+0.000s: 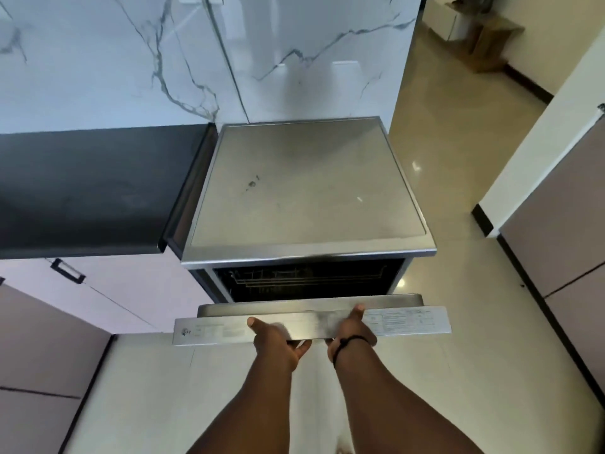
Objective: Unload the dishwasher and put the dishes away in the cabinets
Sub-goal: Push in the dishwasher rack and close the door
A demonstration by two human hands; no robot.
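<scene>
At the far left of the frame a dark tabletop (82, 188) is seen, with pale cabinets (98, 290) below it, one carrying a black handle (67, 271). A marbled wall (196, 54) fills the upper part of the picture.

Moving to the centre, the dishwasher (307, 185) is found just beside the tabletop's end, its flat steel top bare. Its door (311, 326) is tilted partway out, low in the centre of the frame, and through the gap a wire rack (307, 280) is glimpsed in the dark tub; whether dishes sit in it cannot be told.

The door's top edge is gripped by both hands. The left hand (278, 339) is clamped on it, thumb laid on top, fingers curled under. Just to its right the right hand (352, 332), a black band (352, 342) at the wrist, is clamped on the same edge in the same way.

To the right, glossy floor (442, 273) and more cabinet fronts (563, 224) are seen.

The opening step is judged to be in hand, and no dish is yet reached. For the next move the door needs to be swung fully down, kept level by both hands, and the rack then slid out.
</scene>
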